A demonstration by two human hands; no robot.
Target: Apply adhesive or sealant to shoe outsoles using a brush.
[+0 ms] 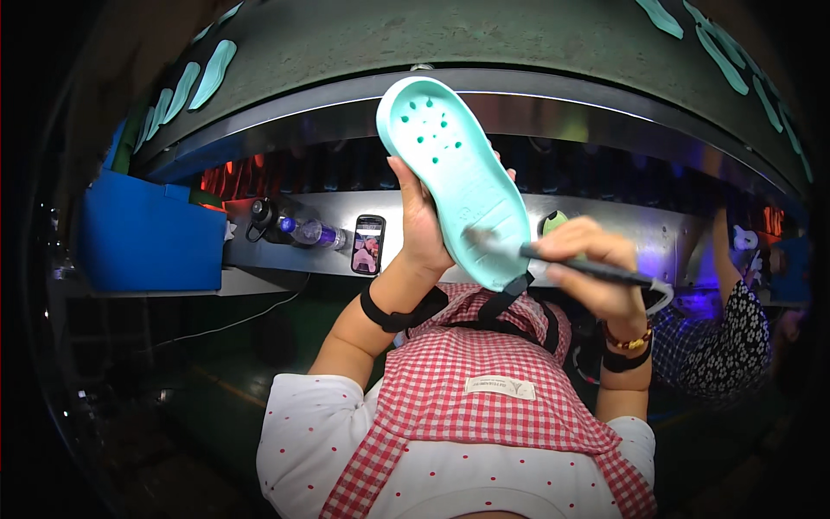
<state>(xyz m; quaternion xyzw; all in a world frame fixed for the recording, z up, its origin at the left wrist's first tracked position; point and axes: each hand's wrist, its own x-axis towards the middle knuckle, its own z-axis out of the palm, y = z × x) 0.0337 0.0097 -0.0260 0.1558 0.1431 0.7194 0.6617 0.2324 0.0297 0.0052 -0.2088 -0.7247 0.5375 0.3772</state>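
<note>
A mint-green shoe sole [471, 186] with a group of holes at its far end is held up before me at a slant. My left hand [424, 225] grips it from the left edge, thumb along the side, with some fingertips showing past the right edge. In my right hand [596, 259] is a black-handled brush [588, 268], its blurred pale tip over the near half of the sole. Whether the tip touches the surface I cannot tell. A pale cord-like loop shows at the handle's rear end.
Beyond a metal rail [328, 112] runs a green conveyor belt [380, 39] bearing more mint soles [213, 75]. A phone [367, 245], a purple-labelled bottle [316, 233] and a black bottle [264, 216] lie on the metal shelf. A blue box [156, 233] stands left; another person's arm [724, 251] is right.
</note>
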